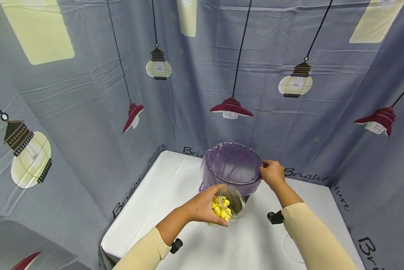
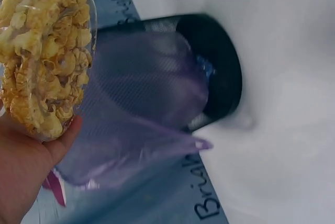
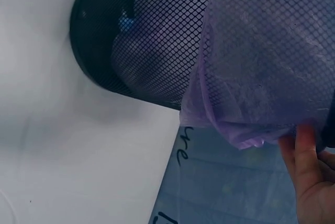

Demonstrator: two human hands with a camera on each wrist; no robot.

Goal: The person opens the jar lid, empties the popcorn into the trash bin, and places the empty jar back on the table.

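Grey-blue curtains (image 1: pixel 205 67) printed with red-shaded lamps (image 1: pixel 231 107), round lanterns (image 1: pixel 295 84) and "Bright" lettering (image 1: pixel 306 175) are hung around a white-covered table (image 1: pixel 175 187). Near its far edge is set a black wire-mesh bin (image 3: pixel 86 41), lined with a translucent purple bin liner (image 1: pixel 211 182) that is folded outward over the round rim. On the near side of the bin, a clear jar (image 1: pixel 239 212) is held tilted by the left hand (image 1: pixel 202 208); it is gripped with the fingers laid over the top and the thumb placed below. Popcorn (image 1: pixel 220 207) is contained in the jar, gathered toward the palm, while the round mouth end is turned to the right. The bin's lined rim is gripped at its right side by the right hand (image 1: pixel 273 174). Low in the bin, a small blue patch (image 2: pixel 207 69) can be seen from the left wrist, though it is perhaps too blurred to be identified. Cream sleeves (image 1: pixel 316 232) are worn on both arms, and a black device (image 1: pixel 275 217) is worn at each wrist.
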